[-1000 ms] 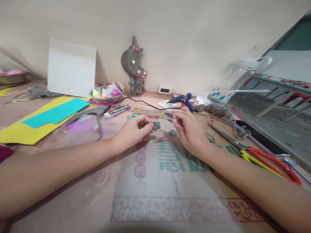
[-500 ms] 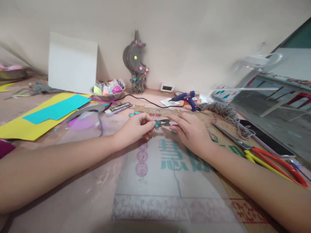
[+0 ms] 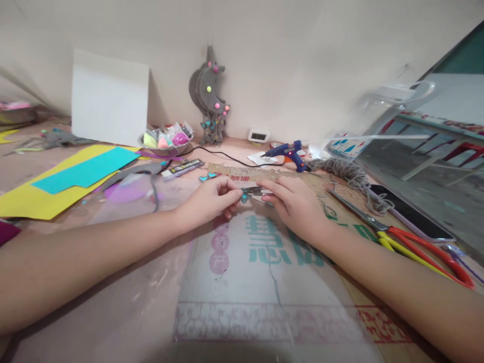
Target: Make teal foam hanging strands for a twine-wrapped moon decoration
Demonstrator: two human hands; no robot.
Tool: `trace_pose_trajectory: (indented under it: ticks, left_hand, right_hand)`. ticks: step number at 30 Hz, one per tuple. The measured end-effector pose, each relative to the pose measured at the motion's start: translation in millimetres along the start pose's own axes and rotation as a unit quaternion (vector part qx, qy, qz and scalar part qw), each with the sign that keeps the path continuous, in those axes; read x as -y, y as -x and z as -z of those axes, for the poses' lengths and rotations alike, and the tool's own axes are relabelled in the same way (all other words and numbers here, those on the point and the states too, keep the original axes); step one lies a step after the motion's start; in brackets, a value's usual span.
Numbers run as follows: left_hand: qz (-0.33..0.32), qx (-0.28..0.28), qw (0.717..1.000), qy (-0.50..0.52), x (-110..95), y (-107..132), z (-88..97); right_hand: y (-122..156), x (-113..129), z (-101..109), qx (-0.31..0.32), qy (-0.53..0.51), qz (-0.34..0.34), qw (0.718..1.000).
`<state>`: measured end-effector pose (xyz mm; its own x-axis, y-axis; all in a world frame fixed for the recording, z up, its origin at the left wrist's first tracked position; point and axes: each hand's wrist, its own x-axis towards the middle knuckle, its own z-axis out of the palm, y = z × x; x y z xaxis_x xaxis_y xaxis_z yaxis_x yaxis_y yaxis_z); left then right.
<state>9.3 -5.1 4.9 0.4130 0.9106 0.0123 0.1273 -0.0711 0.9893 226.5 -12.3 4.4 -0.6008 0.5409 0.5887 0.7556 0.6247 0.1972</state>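
Observation:
Over the middle of a printed sheet (image 3: 227,282) my two hands meet. My left hand (image 3: 212,199) is closed, thumb and fingers pinching a small blue heart-shaped piece (image 3: 245,197), partly hidden by the fingertips. My right hand (image 3: 295,201) is closed around a small pair of scissors (image 3: 255,191), whose dark blades point left and reach the blue piece. Their handles are mostly covered by my fingers. Just behind my left hand lie more blue heart-shaped pieces (image 3: 207,176).
Behind my hands lie a blue glue gun (image 3: 287,154), a clock (image 3: 258,135) and a bowl (image 3: 166,150) of coloured clay packets. Grey yarn (image 3: 348,174), a phone (image 3: 412,214) and large scissors (image 3: 381,227) lie right. Coloured sheets (image 3: 83,169) lie left. A moon ornament (image 3: 207,91) stands behind.
The small scissors' blades, spread apart before, are now closer together by the blue piece. Both hands stay in nearly the same place; the view has shifted slightly.

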Motion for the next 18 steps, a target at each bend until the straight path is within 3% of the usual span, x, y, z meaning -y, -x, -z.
trace_pose_trajectory:
  ticks: [18]
  left_hand:
    - [0.001,0.007,1.0,-0.003,0.5,-1.1,0.8]
  right_hand:
    - [0.7,1.3,1.4,-0.001,0.017,0.01,1.0]
